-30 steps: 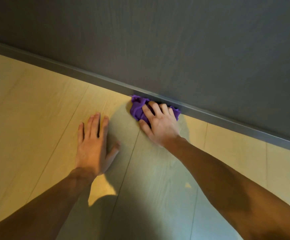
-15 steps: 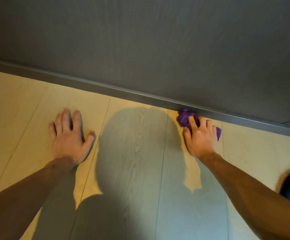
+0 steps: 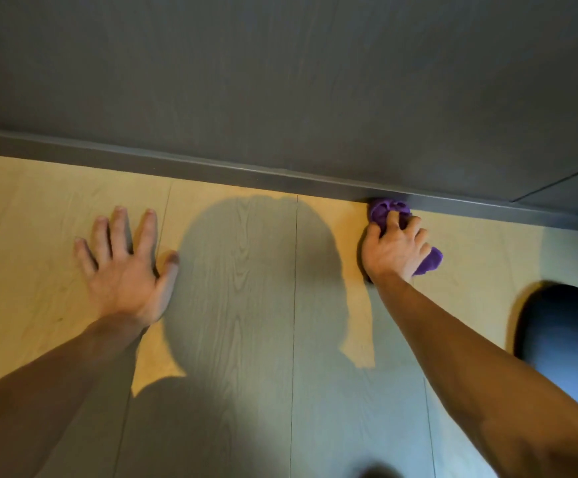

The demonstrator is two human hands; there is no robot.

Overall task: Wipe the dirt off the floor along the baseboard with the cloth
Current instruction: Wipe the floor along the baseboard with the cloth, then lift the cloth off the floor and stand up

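A crumpled purple cloth [image 3: 382,208] lies on the pale wood-look floor [image 3: 246,270], pressed against the grey baseboard [image 3: 211,169]. My right hand [image 3: 396,248] grips it from above, fingers curled into the cloth; a purple corner pokes out to the right of the hand. Flat on the floor to the left, palm down with fingers spread, is my left hand [image 3: 125,267], which holds nothing. No dirt stands out on the floor near the baseboard.
A dark grey wall [image 3: 280,81] rises above the baseboard. A dark rounded shape [image 3: 563,329], perhaps a knee, sits at the right edge. My head's shadow falls on the floor between the hands.
My right hand has slid the cloth to the right along the baseboard. The left hand stays planted on the floor; the view has swung right.
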